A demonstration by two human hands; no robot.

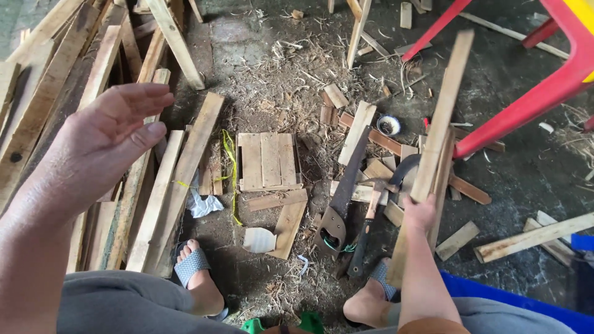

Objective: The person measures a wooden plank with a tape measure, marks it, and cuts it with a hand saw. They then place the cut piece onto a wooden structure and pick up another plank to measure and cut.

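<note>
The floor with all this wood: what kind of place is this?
Probably an informal woodworking spot: a handsaw lies among wood offcuts and shavings on a concrete floor, with stacked planks alongside.

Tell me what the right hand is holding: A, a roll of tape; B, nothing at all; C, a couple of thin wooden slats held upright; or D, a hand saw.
C: the right hand is closed around thin wooden slats that rise upright from it, while the hand saw lies on the floor and the left hand is open and empty.
</note>
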